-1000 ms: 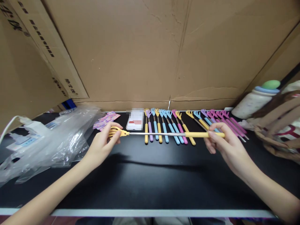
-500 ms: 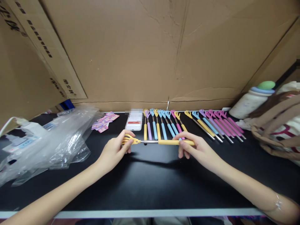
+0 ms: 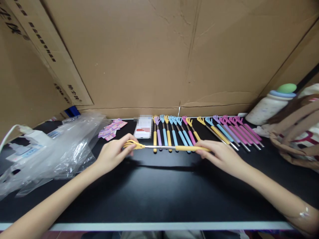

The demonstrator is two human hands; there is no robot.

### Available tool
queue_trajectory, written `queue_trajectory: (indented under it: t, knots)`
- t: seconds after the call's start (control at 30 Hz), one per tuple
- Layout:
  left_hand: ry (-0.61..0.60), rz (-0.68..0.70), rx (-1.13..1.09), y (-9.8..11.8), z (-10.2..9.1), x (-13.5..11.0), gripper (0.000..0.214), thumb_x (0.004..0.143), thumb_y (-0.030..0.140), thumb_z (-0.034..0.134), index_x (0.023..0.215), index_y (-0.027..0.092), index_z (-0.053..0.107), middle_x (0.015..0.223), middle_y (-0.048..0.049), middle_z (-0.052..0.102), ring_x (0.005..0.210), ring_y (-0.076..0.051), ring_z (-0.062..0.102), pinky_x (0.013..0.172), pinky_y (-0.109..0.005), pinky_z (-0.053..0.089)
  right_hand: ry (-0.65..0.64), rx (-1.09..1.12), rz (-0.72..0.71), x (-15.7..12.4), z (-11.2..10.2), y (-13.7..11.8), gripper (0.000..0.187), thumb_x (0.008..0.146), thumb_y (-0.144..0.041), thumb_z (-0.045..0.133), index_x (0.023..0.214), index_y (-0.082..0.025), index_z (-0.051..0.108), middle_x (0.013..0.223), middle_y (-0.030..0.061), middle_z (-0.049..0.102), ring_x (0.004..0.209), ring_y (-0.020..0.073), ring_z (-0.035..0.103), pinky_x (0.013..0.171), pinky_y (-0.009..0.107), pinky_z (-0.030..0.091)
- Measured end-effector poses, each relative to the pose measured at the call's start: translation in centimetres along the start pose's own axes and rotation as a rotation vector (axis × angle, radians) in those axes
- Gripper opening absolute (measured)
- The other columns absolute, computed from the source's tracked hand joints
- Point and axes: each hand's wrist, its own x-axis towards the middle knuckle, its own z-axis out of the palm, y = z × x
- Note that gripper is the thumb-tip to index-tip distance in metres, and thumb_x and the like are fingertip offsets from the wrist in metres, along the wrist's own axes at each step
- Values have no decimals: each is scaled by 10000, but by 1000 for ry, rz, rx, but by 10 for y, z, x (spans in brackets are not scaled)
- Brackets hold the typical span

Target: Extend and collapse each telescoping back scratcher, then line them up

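Observation:
A yellow telescopic back scratcher (image 3: 161,147) is held level above the black table, its metal rod showing between claw and handle. My left hand (image 3: 116,151) is closed on the claw end. Around the yellow handle's far end my right hand (image 3: 215,152) is closed. Behind it lies a row of back scratchers (image 3: 164,136) in yellow, purple, blue and pink, claws toward the back. Further right is a second group of back scratchers (image 3: 233,132), slanted, with metal rods sticking out of their handle ends.
Clear plastic bags (image 3: 72,152) and a white power strip (image 3: 27,147) lie at the left. Small pink-purple cards (image 3: 113,128) and a phone (image 3: 143,129) are at the back. A white bottle (image 3: 269,106) and a brown bag (image 3: 291,139) stand right. Cardboard (image 3: 139,59) walls the back.
My hands have moved apart, left hand leftward and right hand rightward. More of the back scratcher's metal rod shows between claw and handle.

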Motion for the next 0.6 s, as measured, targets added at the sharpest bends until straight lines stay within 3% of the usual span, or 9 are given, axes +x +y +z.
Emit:
queue_trajectory:
  t: [0.13, 0.23, 0.33, 0.6]
  knots:
    - [193, -86, -65, -43, -33, -9, 312, 867, 502, 410, 929, 220, 528, 669, 15, 618, 649, -177, 569, 669, -253, 403, 295, -170, 109, -16, -30, 55, 359, 848, -550, 445, 867, -247, 637, 833, 63, 633, 760, 218, 542, 650, 305, 358]
    - [90, -64, -159, -68, -48, -18, 302, 844, 484, 455, 896, 203, 551, 652, 9, 595, 655, -175, 554, 661, -240, 410, 209, -65, 72, -29, -49, 89, 449, 799, -643, 451, 785, -239, 644, 785, 81, 619, 774, 236, 515, 728, 350, 368]
    - [45, -61, -172, -77, -50, -24, 296, 851, 468, 451, 922, 205, 566, 697, -4, 615, 704, -185, 566, 695, -243, 421, 157, -29, 71, -36, -55, 103, 462, 786, -665, 448, 798, -249, 647, 793, 84, 625, 782, 244, 510, 764, 373, 368]
    - [183, -72, -118, -75, -66, -22, 337, 796, 527, 479, 826, 207, 582, 647, -8, 592, 651, -184, 530, 633, -239, 415, 171, 49, 206, -46, -73, 137, 404, 730, -620, 561, 812, -241, 676, 795, 96, 617, 765, 234, 545, 717, 353, 395]
